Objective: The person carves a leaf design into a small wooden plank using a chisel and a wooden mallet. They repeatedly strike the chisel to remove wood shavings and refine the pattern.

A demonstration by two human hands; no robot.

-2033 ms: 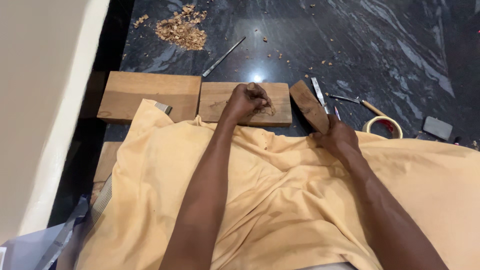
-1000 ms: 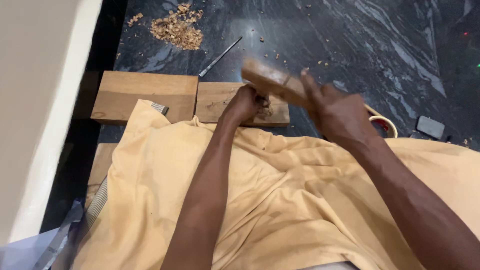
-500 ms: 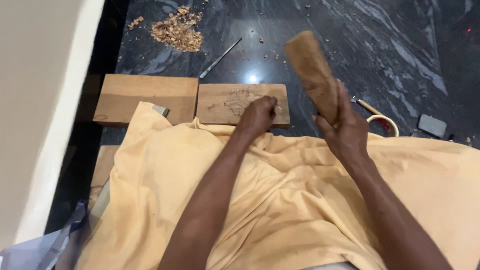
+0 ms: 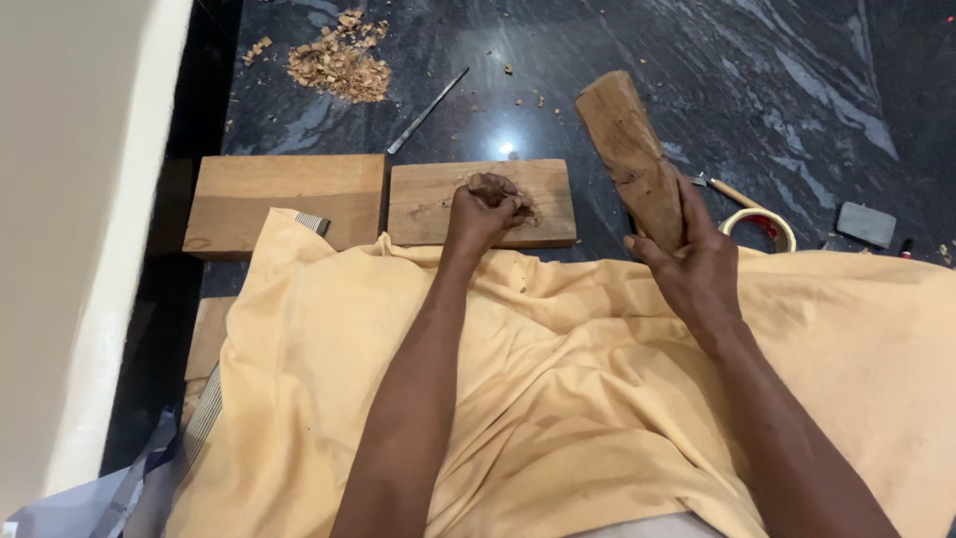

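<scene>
2 hands are at work over a dark polished stone floor (image 4: pixel 797 80). The right hand (image 4: pixel 697 264) is clamped around the lower end of a wooden mallet (image 4: pixel 629 149), a thick club of brown wood held raised and tilted, its upper end above the floor. The left hand (image 4: pixel 483 209) is fisted tight on a small tool whose shape I cannot make out, pressed onto the carved wooden block (image 4: pixel 483 202) lying flat on the floor. A second plank (image 4: pixel 284 199) lies just beside that block, to its left. The mallet looks stiff, solid and fairly heavy, its surface rough enough not to slip; the narrower lower end is the sound place to grip. The block looks hard and flat. A yellow cloth (image 4: pixel 558 399) covers the lap. Wood shavings (image 4: pixel 339 65), a slim metal tool (image 4: pixel 428 110) and a tape roll (image 4: pixel 762 224) lie about
</scene>
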